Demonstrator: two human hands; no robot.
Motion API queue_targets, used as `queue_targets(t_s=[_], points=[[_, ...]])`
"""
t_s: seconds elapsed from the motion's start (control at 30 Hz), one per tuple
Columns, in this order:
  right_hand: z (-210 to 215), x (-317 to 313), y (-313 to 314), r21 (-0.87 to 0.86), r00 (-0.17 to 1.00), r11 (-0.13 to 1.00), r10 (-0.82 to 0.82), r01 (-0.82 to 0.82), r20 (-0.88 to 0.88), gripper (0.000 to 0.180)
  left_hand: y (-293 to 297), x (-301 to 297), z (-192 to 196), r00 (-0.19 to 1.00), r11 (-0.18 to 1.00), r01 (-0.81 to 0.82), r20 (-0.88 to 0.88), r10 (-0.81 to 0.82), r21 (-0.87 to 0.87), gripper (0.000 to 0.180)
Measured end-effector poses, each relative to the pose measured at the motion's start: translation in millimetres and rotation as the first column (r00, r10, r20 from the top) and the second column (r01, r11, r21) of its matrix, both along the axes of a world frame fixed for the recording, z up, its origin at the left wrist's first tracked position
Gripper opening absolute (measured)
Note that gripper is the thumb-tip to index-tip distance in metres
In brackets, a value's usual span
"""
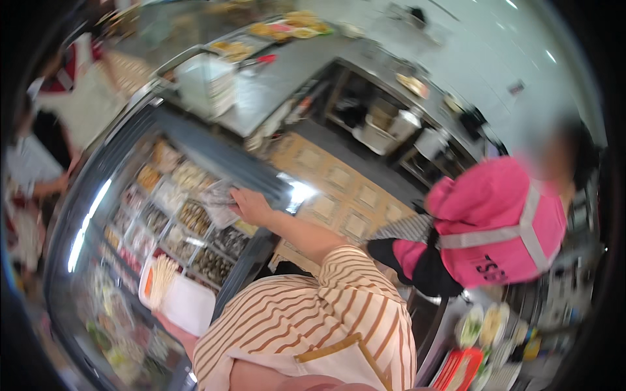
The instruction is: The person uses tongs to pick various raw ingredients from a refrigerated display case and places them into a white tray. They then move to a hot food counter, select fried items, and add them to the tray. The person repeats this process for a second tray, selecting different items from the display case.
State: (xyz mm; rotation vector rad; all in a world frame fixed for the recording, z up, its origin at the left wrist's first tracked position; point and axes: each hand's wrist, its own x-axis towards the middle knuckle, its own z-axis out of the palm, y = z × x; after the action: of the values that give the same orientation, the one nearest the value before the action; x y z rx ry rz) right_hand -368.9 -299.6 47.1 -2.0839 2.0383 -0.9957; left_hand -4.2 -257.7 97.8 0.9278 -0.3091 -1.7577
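My left hand point(173, 330) grips the near edge of a white tray point(190, 305) over the display case. A bunch of pale, thin strands point(163, 281) and an orange piece point(149, 284) lie at the tray's far left end. My right arm reaches across the case. My right hand point(252, 207) has its fingers bent at a clear, shiny plastic piece point(218, 197) above the food bins; blur hides its exact kind. Below are bins of dark, brown and pale foods, among them a bin of brownish round pieces point(194, 217).
The glass display case point(85, 215) curves along the left. A person in a pink top point(499, 225) stands close at the right. Ahead are a steel counter point(274, 81) with food trays and flattened cardboard point(326, 189) on the floor. Two people point(78, 98) are beyond the case.
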Motion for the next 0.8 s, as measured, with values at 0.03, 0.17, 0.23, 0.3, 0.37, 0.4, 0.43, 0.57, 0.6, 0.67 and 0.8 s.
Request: queue_targets(t_s=[0.03, 0.17, 0.23, 0.3, 0.37, 0.4, 0.43, 0.57, 0.6, 0.67, 0.8], points=[[-25, 18, -1, 0.009, 0.999, 1.0, 0.006, -0.006, 0.035, 0.046, -1, 2, -3, 0.996, 0.999, 0.008, -0.089, -0.011, -0.035, 0.066], [-72, 63, 7, 0.285, 0.999, 0.958, 0.019, -0.032, 0.051, 0.047, 2, 7, -11, 0.961, 0.997, -0.041, -0.277, 0.021, -0.069, 0.068], [-88, 65, 11, 0.247, 0.998, 0.967, 0.058, -0.058, 0.007, 0.049, 5, 10, -16, 0.935, 0.995, -0.092, -0.347, 0.071, -0.044, 0.07], [-90, 65, 9, 0.211, 0.995, 0.972, 0.099, -0.1, 0.013, 0.051, 12, 17, -21, 0.927, 0.987, -0.159, -0.349, 0.138, -0.034, 0.07], [-83, 64, 9, 0.292, 0.994, 0.95, 0.108, -0.112, 0.03, 0.051, 17, 23, -32, 0.915, 0.98, -0.198, -0.363, 0.177, -0.02, 0.07], [-87, 63, 8, 0.33, 0.996, 0.94, 0.091, -0.087, 0.004, 0.05, 20, 25, -38, 0.908, 0.977, -0.212, -0.371, 0.194, -0.008, 0.07], [-91, 62, 6, 0.295, 0.995, 0.95, 0.104, -0.098, -0.003, 0.05, 20, 25, -42, 0.901, 0.976, -0.217, -0.384, 0.2, -0.001, 0.07], [-98, 62, 6, 0.237, 0.99, 0.962, 0.142, -0.136, -0.007, 0.049, 28, 27, -60, 0.887, 0.966, -0.256, -0.388, 0.252, 0.043, 0.068], [-97, 61, 7, 0.238, 0.989, 0.96, 0.15, -0.145, -0.003, 0.049, 31, 26, -62, 0.883, 0.965, -0.256, -0.393, 0.257, 0.056, 0.068], [-102, 59, 4, 0.276, 0.988, 0.95, 0.153, -0.149, 0.006, 0.05, 32, 25, -65, 0.877, 0.964, -0.262, -0.406, 0.259, 0.048, 0.068], [-95, 60, 2, 0.332, 0.988, 0.931, 0.131, -0.151, 0.081, 0.051, 33, 31, -76, 0.882, 0.968, -0.242, -0.401, 0.247, 0.064, 0.068]])
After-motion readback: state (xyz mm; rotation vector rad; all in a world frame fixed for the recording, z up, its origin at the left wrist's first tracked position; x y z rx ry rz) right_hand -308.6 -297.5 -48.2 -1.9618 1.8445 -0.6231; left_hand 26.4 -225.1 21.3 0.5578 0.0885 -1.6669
